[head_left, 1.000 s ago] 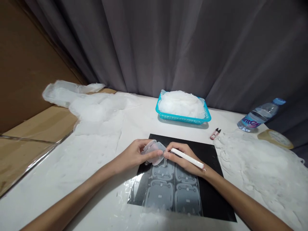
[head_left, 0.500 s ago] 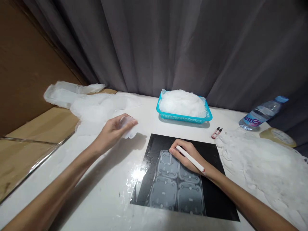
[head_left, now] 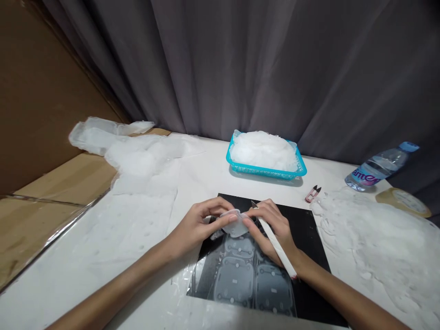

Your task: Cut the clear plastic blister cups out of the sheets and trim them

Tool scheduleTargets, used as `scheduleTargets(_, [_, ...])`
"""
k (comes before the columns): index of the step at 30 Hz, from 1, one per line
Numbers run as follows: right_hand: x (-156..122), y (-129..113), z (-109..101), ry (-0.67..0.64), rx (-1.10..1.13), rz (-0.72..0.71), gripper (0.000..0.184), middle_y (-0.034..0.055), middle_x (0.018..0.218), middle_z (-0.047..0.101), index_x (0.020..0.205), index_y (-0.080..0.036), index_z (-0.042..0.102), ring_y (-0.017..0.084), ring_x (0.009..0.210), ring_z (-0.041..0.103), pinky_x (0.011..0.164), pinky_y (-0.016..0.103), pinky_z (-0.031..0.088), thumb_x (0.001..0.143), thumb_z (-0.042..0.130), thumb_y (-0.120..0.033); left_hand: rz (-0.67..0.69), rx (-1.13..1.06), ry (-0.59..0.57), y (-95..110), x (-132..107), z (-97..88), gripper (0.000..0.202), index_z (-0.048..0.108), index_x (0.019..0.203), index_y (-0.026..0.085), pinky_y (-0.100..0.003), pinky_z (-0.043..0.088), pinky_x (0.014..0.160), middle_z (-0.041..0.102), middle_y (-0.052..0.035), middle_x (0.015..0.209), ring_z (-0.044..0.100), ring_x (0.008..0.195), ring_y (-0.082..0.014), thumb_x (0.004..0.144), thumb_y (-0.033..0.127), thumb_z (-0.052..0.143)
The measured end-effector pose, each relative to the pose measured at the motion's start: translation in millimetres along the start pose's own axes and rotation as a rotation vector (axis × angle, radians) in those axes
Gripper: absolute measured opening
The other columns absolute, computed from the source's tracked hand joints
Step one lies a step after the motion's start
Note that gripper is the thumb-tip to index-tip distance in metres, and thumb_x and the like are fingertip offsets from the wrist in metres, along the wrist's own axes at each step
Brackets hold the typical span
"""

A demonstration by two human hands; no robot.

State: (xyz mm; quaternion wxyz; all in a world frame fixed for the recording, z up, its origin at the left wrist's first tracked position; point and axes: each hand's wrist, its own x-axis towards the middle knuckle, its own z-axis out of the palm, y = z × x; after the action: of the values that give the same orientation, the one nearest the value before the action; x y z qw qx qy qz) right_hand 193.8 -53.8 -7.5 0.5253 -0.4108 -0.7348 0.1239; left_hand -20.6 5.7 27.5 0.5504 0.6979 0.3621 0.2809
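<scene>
Over the black mat [head_left: 318,288], my left hand [head_left: 202,224] pinches a small translucent plastic piece [head_left: 234,224] between thumb and fingers. My right hand [head_left: 275,229] has its thumb and fingertips at the right edge of the same piece. It also holds a craft knife [head_left: 277,243] with a white handle, lying across the palm, its dark pointed tip upward and away from the piece. Below the hands, a clear plastic sheet [head_left: 234,280] with several rounded panel shapes lies on the mat. Fingers partly cover the piece and the sheet's upper part.
A blue basket [head_left: 268,173] heaped with translucent pieces stands at the back. Small pink snips [head_left: 312,194], a water bottle [head_left: 378,167] and a tape roll [head_left: 403,201] are at right, near piled plastic film [head_left: 388,243]. More film [head_left: 137,156] lies at left beside cardboard [head_left: 62,176].
My left hand has moved right with the plastic piece and met my right hand over the mat. My right hand has lifted off the sheet, and the knife's tip now shows.
</scene>
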Motion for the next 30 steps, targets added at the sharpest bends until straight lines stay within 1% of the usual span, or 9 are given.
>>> scheduleTargets(6, [-1.7, 1.7, 0.1, 0.026, -0.006, -0.032, 0.013, 0.0042, 0.084, 0.068, 0.106, -0.019, 0.070, 0.019, 0.081, 0.058, 0.074, 0.036, 0.049, 0.096, 0.066, -0.011, 0.003, 0.004, -0.008, 0.8, -1.4, 2.1, 0.020, 0.075, 0.093, 0.018, -0.027, 0.045, 0.073, 0.073, -0.0031, 0.088, 0.065, 0.083, -0.0165, 0.094, 0.038, 0.074])
scheduleTargets(10, [-0.2, 2.6, -2.4, 0.020, 0.062, 0.060, 0.014, 0.0035, 0.085, 0.067, 0.103, -0.020, 0.070, 0.019, 0.081, 0.058, 0.075, 0.035, 0.047, 0.099, 0.060, -0.012, -0.047, -0.147, -0.008, 0.5, -0.8, 4.6, 0.022, 0.071, 0.093, 0.017, -0.025, 0.045, 0.068, 0.074, -0.0030, 0.082, 0.065, 0.075, -0.0150, 0.092, 0.038, 0.076])
scheduleTargets(15, [-0.3, 5.9, -1.6, 0.066, 0.129, 0.159, 0.019, 0.0014, 0.078, 0.063, 0.090, -0.020, 0.068, 0.017, 0.075, 0.056, 0.074, 0.034, 0.044, 0.103, 0.054, -0.018, -0.132, -0.384, 0.004, 5.3, -0.1, 10.7, 0.028, 0.067, 0.096, 0.016, -0.023, 0.046, 0.062, 0.071, -0.0018, 0.073, 0.061, 0.065, -0.0131, 0.091, 0.042, 0.077])
scheduleTargets(19, [-2.3, 6.7, 0.4, 0.113, 0.198, 0.276, 0.033, 0.0008, 0.074, 0.059, 0.084, -0.020, 0.069, 0.017, 0.073, 0.056, 0.072, 0.033, 0.043, 0.107, 0.046, -0.024, -0.159, -0.464, -0.004, 7.3, 0.7, 12.4, 0.028, 0.066, 0.094, 0.016, -0.021, 0.044, 0.057, 0.065, 0.0012, 0.065, 0.056, 0.057, -0.0102, 0.090, 0.041, 0.078])
scheduleTargets(22, [4.0, 6.8, -7.4, 0.159, 0.188, 0.316, 0.032, 0.0004, 0.073, 0.057, 0.085, -0.021, 0.069, 0.017, 0.072, 0.056, 0.071, 0.032, 0.044, 0.107, 0.047, -0.027, -0.187, -0.489, -0.023, 6.9, 0.4, 12.8, 0.027, 0.065, 0.091, 0.016, -0.021, 0.048, 0.059, 0.069, -0.0005, 0.069, 0.060, 0.058, -0.0107, 0.091, 0.039, 0.078])
scheduleTargets(24, [13.5, 9.7, -20.1, 0.082, 0.113, 0.248, 0.026, 0.0012, 0.074, 0.058, 0.088, -0.020, 0.069, 0.018, 0.073, 0.057, 0.072, 0.033, 0.044, 0.105, 0.051, -0.028, -0.207, -0.512, -0.011, 7.2, -0.3, 13.8, 0.026, 0.064, 0.091, 0.016, -0.022, 0.052, 0.060, 0.071, -0.0017, 0.073, 0.064, 0.060, -0.0118, 0.091, 0.039, 0.078])
scheduleTargets(28, [27.8, 30.6, -50.1, -0.328, -0.135, 0.034, 0.020, 0.0021, 0.075, 0.063, 0.082, -0.021, 0.065, 0.018, 0.073, 0.058, 0.071, 0.032, 0.045, 0.101, 0.061, -0.028, -0.239, -0.544, -0.018, 8.9, -1.6, 15.7, 0.030, 0.061, 0.094, 0.018, -0.030, 0.062, 0.068, 0.075, -0.0054, 0.084, 0.072, 0.069, -0.0173, 0.090, 0.042, 0.078])
scheduleTargets(29, [27.1, 38.8, -55.2, -0.378, -0.197, -0.006, 0.019, 0.0026, 0.076, 0.064, 0.083, -0.021, 0.064, 0.018, 0.074, 0.059, 0.071, 0.031, 0.046, 0.101, 0.061, -0.027, -0.247, -0.540, -0.015, 8.9, -2.1, 15.9, 0.031, 0.060, 0.095, 0.019, -0.034, 0.064, 0.070, 0.075, -0.0058, 0.086, 0.074, 0.072, -0.0194, 0.090, 0.044, 0.078])
scheduleTargets(30, [24.7, 47.6, -58.6, -0.373, -0.259, -0.059, 0.018, 0.0033, 0.077, 0.064, 0.084, -0.021, 0.064, 0.018, 0.075, 0.059, 0.070, 0.031, 0.046, 0.101, 0.061, -0.026, -0.261, -0.539, -0.011, 8.6, -2.5, 16.0, 0.032, 0.059, 0.097, 0.020, -0.037, 0.066, 0.071, 0.075, -0.0059, 0.088, 0.075, 0.075, -0.0216, 0.091, 0.046, 0.077])
